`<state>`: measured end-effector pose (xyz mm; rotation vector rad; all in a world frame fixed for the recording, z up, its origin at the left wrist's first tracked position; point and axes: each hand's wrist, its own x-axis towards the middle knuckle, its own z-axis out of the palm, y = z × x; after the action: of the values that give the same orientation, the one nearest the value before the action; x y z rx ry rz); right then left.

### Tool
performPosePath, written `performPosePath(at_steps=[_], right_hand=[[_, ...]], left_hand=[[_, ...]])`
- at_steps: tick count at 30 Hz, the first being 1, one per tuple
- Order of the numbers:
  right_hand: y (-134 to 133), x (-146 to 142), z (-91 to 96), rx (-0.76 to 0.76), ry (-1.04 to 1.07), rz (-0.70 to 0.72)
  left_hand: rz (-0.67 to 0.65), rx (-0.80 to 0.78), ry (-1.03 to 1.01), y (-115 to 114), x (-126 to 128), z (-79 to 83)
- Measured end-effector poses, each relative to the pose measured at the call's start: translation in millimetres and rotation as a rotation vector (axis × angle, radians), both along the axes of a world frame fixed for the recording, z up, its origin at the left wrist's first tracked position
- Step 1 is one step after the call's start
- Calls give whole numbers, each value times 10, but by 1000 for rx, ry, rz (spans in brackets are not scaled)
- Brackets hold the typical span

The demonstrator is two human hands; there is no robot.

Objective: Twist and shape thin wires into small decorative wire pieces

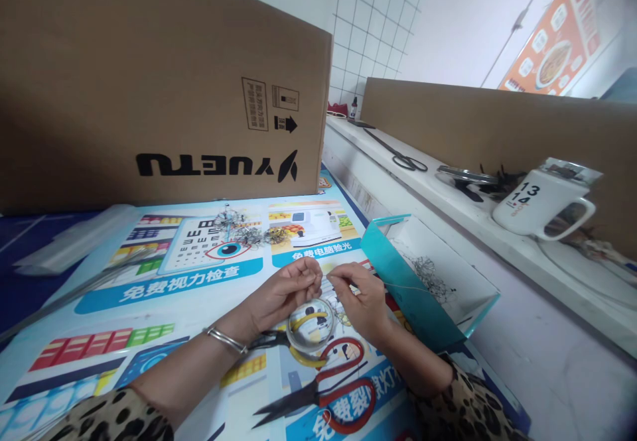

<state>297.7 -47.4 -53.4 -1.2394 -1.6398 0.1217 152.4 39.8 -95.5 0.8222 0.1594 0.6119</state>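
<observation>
My left hand (293, 287) is closed in a pinch above the printed sheet, and what its fingertips hold is too small to make out. Close beside it, my right hand (361, 295) pinches a thin wire (423, 286), whose end trails right over the turquoise box (398, 288). Below the hands lie a clear roll of tape (311, 346), red-handled scissors (343, 388) with dark blades and a yellow-and-black handled tool (271, 340), partly hidden. Tangled wire pieces (430, 278) sit inside the box. Further wire bundles (249, 234) rest on the sheet beyond my left hand.
A large cardboard box (164, 83) stands at the back left. On the white ledge (438, 209) to the right are black scissors (398, 152) and a white mug (540, 202). Clear plastic bags (74, 239) lie at the left. A second cardboard panel (448, 116) backs the ledge.
</observation>
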Motion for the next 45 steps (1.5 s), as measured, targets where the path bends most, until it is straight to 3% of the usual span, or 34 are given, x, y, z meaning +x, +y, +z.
performPosePath(at_steps=[12,22,32,37,45], right_hand=[[28,26,-78,71,-181,29],[26,64,-215,250,-698,24],[37,155,-257,308,-913,-21],[33,173,-257,275,-934,-13],[95,141,-416,219,-720,-79]], left_hand=[[36,17,59,30,-14,-31],[56,-59,-2,14,6,-9],[32,-148,27,-61,79,-58],[71,-179,78,-107,116,-68],[237,26,217,-52,48,48]])
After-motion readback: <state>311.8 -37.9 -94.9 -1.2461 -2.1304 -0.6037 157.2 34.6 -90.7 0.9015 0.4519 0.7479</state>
